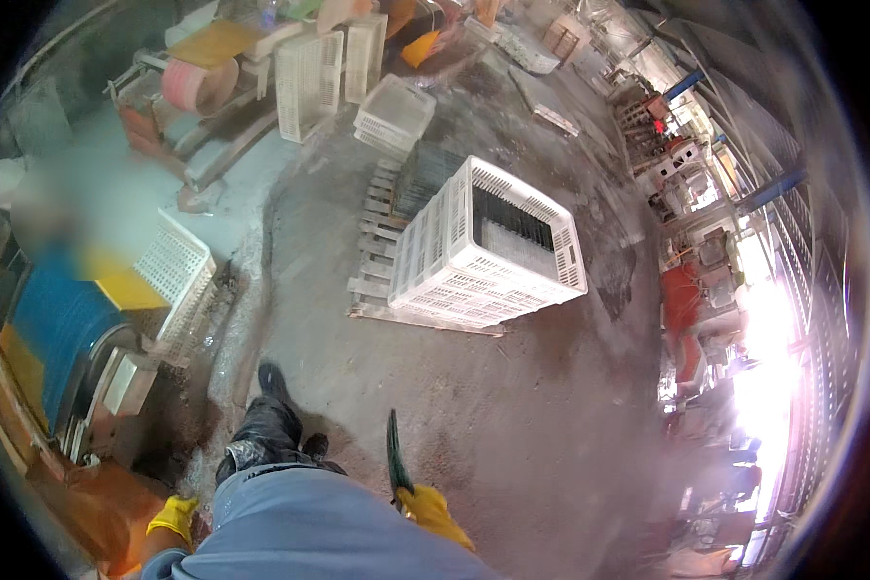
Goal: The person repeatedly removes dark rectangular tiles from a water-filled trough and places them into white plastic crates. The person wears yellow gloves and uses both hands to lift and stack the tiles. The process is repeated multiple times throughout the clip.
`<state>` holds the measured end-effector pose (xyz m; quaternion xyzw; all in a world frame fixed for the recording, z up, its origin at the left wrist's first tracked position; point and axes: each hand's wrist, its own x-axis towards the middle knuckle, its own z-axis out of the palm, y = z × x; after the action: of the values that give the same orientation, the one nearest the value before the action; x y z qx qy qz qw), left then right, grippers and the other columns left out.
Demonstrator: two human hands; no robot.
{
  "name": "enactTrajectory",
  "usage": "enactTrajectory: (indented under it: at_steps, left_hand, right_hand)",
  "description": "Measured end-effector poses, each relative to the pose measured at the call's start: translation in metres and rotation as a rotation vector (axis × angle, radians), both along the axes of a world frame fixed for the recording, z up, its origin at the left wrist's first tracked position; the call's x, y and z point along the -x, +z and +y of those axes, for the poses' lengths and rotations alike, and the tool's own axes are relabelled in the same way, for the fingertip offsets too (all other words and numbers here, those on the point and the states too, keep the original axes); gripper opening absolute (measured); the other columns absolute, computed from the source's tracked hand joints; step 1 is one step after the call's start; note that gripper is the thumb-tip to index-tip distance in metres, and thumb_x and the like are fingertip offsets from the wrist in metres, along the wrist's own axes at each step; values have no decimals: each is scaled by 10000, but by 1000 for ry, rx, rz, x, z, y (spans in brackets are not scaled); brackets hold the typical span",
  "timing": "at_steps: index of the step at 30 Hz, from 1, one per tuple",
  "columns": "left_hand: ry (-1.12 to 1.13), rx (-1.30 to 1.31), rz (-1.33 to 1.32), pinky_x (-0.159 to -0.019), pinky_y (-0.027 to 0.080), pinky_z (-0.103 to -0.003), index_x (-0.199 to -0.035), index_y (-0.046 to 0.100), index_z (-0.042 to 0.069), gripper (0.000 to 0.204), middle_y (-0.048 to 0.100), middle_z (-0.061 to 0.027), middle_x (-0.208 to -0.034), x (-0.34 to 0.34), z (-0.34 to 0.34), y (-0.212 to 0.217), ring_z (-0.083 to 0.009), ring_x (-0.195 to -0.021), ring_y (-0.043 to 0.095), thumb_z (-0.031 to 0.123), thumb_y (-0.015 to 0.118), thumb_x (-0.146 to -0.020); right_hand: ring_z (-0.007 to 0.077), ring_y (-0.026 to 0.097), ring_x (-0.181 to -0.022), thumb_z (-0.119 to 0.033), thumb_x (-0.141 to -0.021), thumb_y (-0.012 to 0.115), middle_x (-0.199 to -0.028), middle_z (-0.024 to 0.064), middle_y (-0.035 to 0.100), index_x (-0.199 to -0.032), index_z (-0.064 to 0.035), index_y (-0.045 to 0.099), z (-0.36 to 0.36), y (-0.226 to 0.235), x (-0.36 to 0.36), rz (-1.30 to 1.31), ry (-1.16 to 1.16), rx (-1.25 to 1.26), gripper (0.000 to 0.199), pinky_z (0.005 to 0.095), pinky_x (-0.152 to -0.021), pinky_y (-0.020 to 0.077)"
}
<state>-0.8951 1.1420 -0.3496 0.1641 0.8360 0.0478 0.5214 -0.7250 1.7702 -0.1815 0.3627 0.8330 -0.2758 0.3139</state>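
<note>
My right hand (433, 514), in a yellow glove, is closed around a dark green thin flat piece (394, 452) that stands up from it, seen nearly edge-on. Its exact kind cannot be made out. Down at my left side hangs my left hand (172, 517), also gloved in yellow; its fingers are too small and turned away to read, and no held thing shows. Ahead, a stack of white plastic crates (488, 256) rests on a wooden pallet (375, 256). Dark thin sheets (512, 222) stand in a row inside the top crate, beside a paler block of similar pieces.
To my left are a machine with a blue belt (63, 319) and a white crate (176, 271). More white crates (309, 82) stand at the far left near a pink roll (198, 85). Wet grey floor (343, 377) lies ahead. Equipment lines the right side by bright openings.
</note>
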Motion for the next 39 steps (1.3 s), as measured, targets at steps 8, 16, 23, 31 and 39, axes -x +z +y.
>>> enactTrajectory:
  at_steps: [8,16,23,31,39]
  left_hand:
    - [-323,-149,175,-801,532,-430,-992,670,66,235,729,-98,-960,214,127,-82,-272,-920,711,281,576,-982]
    - [1165,-792,-331,-945,548,-415,-1367,608,-3,555,695,-167,-1287,496,376,50,-301,-1111,690,371,743,-980]
    - [1641,-832,-1488,-979,564,-554,-1398,559,20,757,666,-256,-1279,611,545,120,-432,-1093,678,645,623,-976]
    - [1738,-788,-984,-594,523,-419,-1113,706,62,252,739,-128,-919,731,534,87,-273,-672,645,299,661,-1041]
    - [1209,-316,-490,-628,648,-455,-1234,627,-85,427,715,-202,-971,837,660,114,-348,-738,745,293,640,-1035]
  right_hand:
    - [272,709,-692,-547,-960,621,-732,82,720,-908,-97,758,105,94,337,29,109,-118,473,421,-686,522]
    - [235,734,-685,-397,-961,744,-808,163,758,-1010,31,756,131,168,610,303,-269,247,431,339,-641,558]
    - [259,737,-682,-369,-963,751,-814,197,752,-1114,79,709,136,197,773,522,-540,619,474,323,-640,569]
    - [266,733,-651,-380,-970,736,-820,203,754,-1044,79,692,223,156,876,476,-528,721,467,322,-629,574]
    - [289,752,-662,-474,-955,702,-749,201,738,-956,81,705,357,20,895,256,-538,639,556,368,-619,596]
